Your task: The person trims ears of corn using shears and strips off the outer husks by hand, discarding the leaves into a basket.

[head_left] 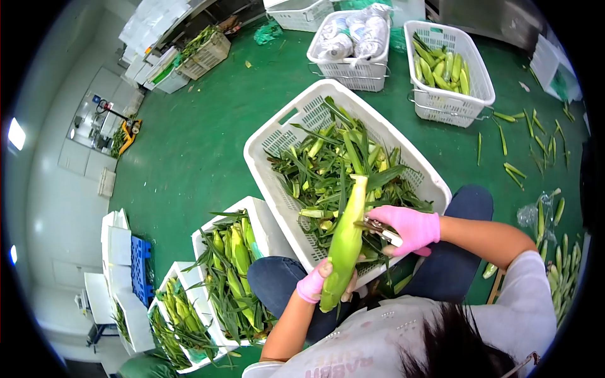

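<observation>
A green ear of corn in its husk (345,252) is held upright, slightly tilted, over the near edge of a large white basket (283,217). My left hand (319,281), in a pink fingerless glove, is wrapped round its lower part. In my right hand (406,230), also in a pink glove, is a pair of pruning shears (382,232); their blades are beside the middle of the ear. Cut leaves and husk pieces (315,164) fill much of the basket.
White boxes of unhusked corn (236,252) stand at the left. Behind are a basket of trimmed ears (444,72) and a basket of white wrapped rolls (353,38). Loose leaves (504,138) and several ears (564,271) lie at the right.
</observation>
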Demonstrator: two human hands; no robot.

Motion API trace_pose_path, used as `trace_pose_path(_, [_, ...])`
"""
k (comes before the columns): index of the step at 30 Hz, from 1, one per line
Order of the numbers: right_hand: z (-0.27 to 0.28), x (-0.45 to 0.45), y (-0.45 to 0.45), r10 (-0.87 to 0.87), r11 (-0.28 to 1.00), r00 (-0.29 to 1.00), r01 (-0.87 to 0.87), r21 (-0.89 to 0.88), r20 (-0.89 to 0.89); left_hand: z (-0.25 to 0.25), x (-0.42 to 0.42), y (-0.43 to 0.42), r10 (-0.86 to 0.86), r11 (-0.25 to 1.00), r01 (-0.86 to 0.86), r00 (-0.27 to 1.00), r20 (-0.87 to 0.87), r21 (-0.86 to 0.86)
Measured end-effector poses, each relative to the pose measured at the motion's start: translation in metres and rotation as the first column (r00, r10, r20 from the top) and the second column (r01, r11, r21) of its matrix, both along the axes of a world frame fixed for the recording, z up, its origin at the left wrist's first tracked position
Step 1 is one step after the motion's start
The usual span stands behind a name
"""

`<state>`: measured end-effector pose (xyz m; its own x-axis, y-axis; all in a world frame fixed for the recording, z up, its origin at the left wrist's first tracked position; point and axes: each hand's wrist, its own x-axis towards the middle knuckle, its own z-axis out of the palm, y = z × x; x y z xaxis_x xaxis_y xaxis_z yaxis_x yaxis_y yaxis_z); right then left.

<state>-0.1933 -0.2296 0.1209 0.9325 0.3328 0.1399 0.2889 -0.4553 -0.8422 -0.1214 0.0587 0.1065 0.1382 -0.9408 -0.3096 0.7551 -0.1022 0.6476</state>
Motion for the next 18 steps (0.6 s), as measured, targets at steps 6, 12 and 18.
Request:
trace_pose_path(6, [-0.025,-0.006,0.015,-0.120,0.990,0.965,0.134,0.045,-0.235,-0.017,0.013,0.002,0.005,0.999,-0.027,0.904,-0.428,-0.044])
trace_pose_path(12, [-0.047,-0.035,0.020,0.280,0.514,0.700,0.468,0.719,-0.656,-0.022,0.012,-0.007,0.013,0.994,0.013,0.970,-0.243,0.104])
trace_pose_path(18, [-0.048,-0.029,0.014,0.071,-0.058,0.666,0.746,0.664,-0.742,-0.011,-0.016,-0.026,0.249,0.941,-0.312,0.901,0.355,0.134])
